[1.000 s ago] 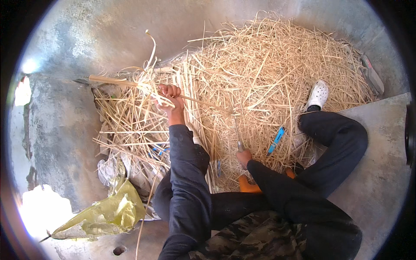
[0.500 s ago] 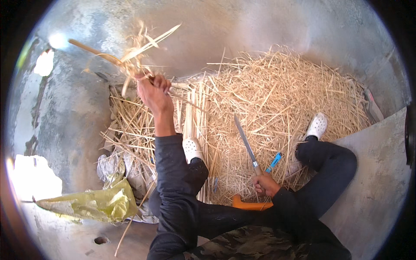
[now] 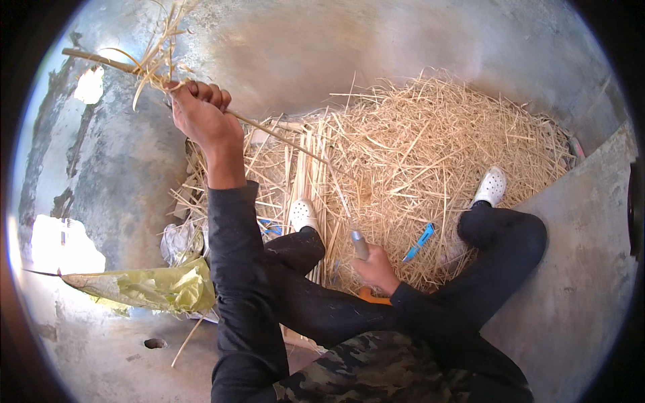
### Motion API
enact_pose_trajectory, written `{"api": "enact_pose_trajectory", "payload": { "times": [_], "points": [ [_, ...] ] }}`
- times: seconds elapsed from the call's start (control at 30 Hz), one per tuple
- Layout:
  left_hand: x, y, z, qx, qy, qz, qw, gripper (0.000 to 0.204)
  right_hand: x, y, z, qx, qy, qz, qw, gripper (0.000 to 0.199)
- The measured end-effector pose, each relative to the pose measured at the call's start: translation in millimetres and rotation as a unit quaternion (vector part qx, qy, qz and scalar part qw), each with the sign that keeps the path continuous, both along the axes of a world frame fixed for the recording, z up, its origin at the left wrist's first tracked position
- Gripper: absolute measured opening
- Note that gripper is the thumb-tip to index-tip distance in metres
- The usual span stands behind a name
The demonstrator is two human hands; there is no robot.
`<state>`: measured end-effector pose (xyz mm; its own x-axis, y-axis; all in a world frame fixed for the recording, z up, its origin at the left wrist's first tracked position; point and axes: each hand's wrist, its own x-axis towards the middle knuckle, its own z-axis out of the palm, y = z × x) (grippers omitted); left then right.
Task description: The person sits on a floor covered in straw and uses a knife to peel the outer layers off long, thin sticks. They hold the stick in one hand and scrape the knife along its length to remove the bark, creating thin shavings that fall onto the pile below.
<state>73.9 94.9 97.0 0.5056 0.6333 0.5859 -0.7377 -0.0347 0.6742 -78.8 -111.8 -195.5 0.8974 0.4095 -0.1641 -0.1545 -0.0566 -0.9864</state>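
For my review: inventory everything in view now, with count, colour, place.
Long thin stick: one, tan, in left hand
Curled fibrous shavings: uncounted, tan, on stick
Long metal knife: one, grey, in right hand
Heap of loose shavings: one, tan, centre to right
Slim cutter-like tool: one, blue, on heap
Flat strips: several, pale tan, left of heap
Curved object: one, orange, partly hidden below right hand
Crumpled sheet: one, yellow-green, lower left
Crumpled wad: one, whitish, above sheet
Round hole: one, dark, below sheet
Mottled wall: at least one, grey, behind heap
Perforated clogs: two, white, on feet
Legs: two, black trousers, lower centre
Hands: two, bare, upper left and centre
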Motion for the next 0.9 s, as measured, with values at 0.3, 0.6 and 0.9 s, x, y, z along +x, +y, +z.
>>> {"api": "enact_pose_trajectory", "payload": {
  "times": [0.3,0.6,0.9],
  "points": [
    [-44.4,8.8,39.7,-0.013,-0.054,-0.020,0.998,0.034,14.6,-23.5,-149.4,-0.179,0.278,-0.103,0.938,0.017],
    [-76.6,43.8,81.4,-0.012,-0.114,-0.073,0.991,0.045,0.5,-24.1,-48.1,-0.065,0.234,-0.009,0.970,0.012],
    [-113.4,88.1,60.1,-0.080,-0.184,-0.068,0.977,0.048,-23.1,-72.6,-14.0,0.128,0.306,-0.165,0.929,0.009]
  ]
}}
